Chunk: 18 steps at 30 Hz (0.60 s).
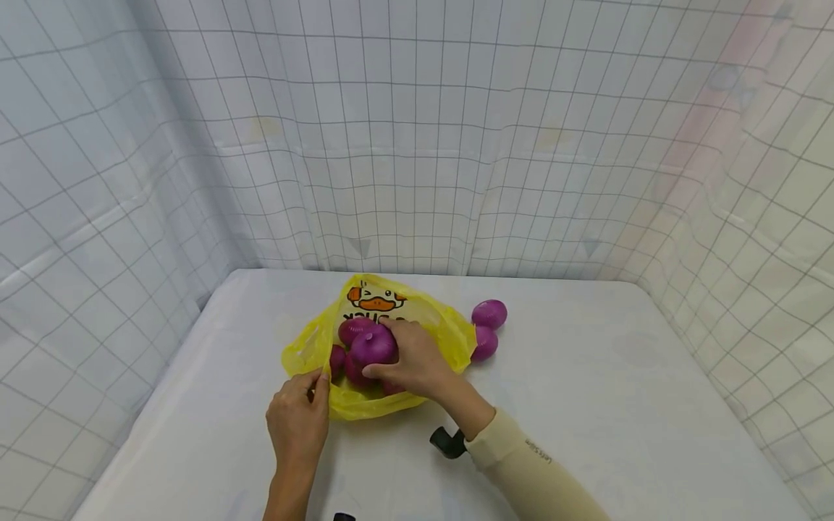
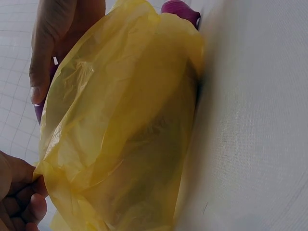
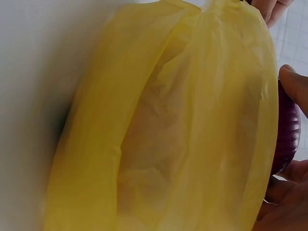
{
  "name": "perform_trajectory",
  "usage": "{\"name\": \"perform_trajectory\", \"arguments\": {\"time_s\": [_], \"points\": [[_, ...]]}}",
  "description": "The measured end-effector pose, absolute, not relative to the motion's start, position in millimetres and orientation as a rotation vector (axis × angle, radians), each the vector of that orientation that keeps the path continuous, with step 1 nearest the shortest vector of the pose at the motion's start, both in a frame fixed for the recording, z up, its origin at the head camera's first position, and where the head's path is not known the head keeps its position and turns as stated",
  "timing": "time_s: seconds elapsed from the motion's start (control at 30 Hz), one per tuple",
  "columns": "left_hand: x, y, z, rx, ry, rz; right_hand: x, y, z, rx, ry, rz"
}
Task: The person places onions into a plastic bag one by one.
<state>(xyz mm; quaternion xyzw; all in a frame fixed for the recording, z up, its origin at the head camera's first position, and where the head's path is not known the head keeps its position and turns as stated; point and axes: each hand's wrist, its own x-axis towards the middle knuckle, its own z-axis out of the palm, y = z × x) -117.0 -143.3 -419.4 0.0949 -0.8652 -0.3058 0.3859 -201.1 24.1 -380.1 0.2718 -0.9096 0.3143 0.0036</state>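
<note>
A yellow plastic bag (image 1: 365, 409) with a duck print lies open on the table, several purple onions inside it. My left hand (image 1: 298, 414) pinches the bag's near left rim between thumb and fingers; the left wrist view shows the plastic gathered at those fingertips. Over the bag's mouth, my right hand (image 1: 417, 362) grips a purple onion (image 1: 374, 345), thumb on the near side and fingers on the far side. Beneath and behind it sits another onion (image 1: 352, 331). In the right wrist view the held onion (image 3: 287, 130) shows past the bag's edge.
Two more onions, one farther back (image 1: 489, 314) and one nearer (image 1: 484, 344), lie on the white table (image 1: 586, 376) just right of the bag. A small black object (image 1: 447, 442) shows beside the right sleeve. Gridded white curtains (image 1: 417, 145) enclose the back and sides.
</note>
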Motion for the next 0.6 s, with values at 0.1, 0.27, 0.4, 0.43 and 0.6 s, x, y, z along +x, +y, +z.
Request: {"name": "perform_trajectory", "arguments": {"time_s": [0.1, 0.27, 0.4, 0.43, 0.6], "points": [[-117, -144, -419, 0.241, -2.198, -0.776, -202, 22, -381, 0.825, -2.868, 0.987], [-116, -144, -419, 0.243, -2.193, -0.771, -206, 21, -382, 0.768, -2.882, 1.012], [-115, -144, -418, 0.249, -2.195, -0.769, -210, 22, -384, 0.751, -2.876, 1.034], [-115, -143, -418, 0.250, -2.195, -0.769, -211, 22, -384, 0.748, -2.876, 1.035], [-115, -144, -419, 0.252, -2.192, -0.770, -215, 22, -382, 0.740, -2.858, 1.041]]}}
